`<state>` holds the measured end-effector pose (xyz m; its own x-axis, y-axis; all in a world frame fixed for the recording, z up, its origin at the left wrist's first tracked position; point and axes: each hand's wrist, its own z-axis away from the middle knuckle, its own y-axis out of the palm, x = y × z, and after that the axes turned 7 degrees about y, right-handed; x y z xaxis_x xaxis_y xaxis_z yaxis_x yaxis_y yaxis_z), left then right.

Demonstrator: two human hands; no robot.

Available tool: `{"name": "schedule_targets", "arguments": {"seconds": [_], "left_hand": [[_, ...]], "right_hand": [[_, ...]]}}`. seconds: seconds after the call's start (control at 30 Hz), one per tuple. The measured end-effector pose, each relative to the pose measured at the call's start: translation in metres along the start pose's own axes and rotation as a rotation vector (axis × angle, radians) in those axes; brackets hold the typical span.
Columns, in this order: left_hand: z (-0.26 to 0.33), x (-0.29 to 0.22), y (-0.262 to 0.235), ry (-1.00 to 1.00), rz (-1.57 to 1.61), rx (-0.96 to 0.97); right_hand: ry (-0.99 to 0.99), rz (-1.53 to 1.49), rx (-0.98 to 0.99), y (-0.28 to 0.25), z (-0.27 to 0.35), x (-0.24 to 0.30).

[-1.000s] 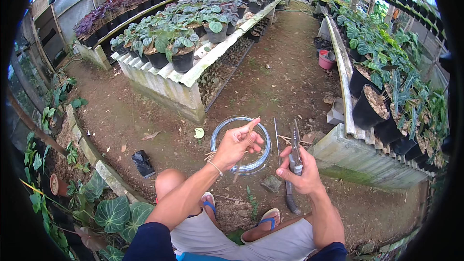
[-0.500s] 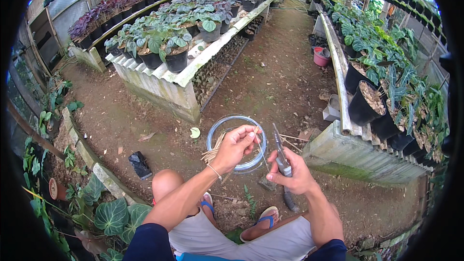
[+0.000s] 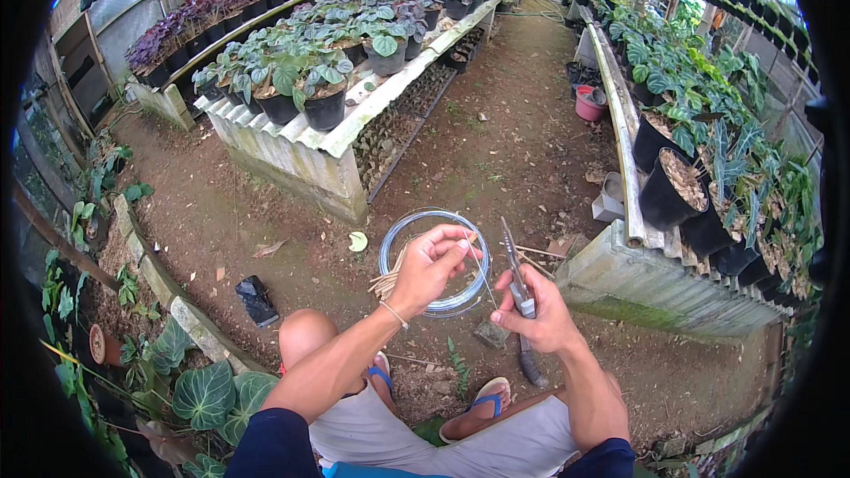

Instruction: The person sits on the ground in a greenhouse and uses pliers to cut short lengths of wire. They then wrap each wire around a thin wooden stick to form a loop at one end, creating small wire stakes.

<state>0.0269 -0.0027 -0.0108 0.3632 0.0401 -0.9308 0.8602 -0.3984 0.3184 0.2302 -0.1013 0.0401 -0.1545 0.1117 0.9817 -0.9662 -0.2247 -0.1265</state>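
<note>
My left hand (image 3: 431,267) is closed in a pinch on a short light wooden stick (image 3: 472,237). From there a thin wire (image 3: 481,271) slants down to the thumb of my right hand (image 3: 542,314). That hand is closed around a hand tool (image 3: 513,257) with a narrow dark upper part and a grey metal lower part; it looks like pliers, but the fingers cover much of it. Beneath my hands a coil of silvery wire (image 3: 386,252) lies on the ground. Several thin wooden sticks (image 3: 384,284) lie at the coil's left side.
A dark handle (image 3: 531,368) and a grey block (image 3: 490,334) lie near my sandalled feet. Crumpled black plastic (image 3: 256,302) is on the soil at left. Benches of potted plants stand ahead (image 3: 350,137) and at right (image 3: 646,279), with a pink pot (image 3: 589,104) beside the path.
My right hand has shifted slightly, and its thumb now meets the lower end of the wire. The tool has tilted a little. My left hand stays nearly in place.
</note>
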Motion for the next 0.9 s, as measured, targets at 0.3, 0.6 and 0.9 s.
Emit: {"name": "schedule_targets", "arguments": {"seconds": [0.3, 0.6, 0.9], "left_hand": [[0.0019, -0.0041, 0.0060, 0.094, -0.037, -0.058], [0.0028, -0.0002, 0.0057, 0.160, -0.079, -0.059], [0.0033, -0.0038, 0.0083, 0.173, -0.161, -0.075]], "right_hand": [[-0.006, 0.082, -0.054, 0.0012, 0.0000, -0.0010], [-0.018, 0.118, -0.094, 0.0007, -0.0018, -0.0059], [-0.022, 0.171, -0.128, 0.0020, -0.0013, -0.0045]]}}
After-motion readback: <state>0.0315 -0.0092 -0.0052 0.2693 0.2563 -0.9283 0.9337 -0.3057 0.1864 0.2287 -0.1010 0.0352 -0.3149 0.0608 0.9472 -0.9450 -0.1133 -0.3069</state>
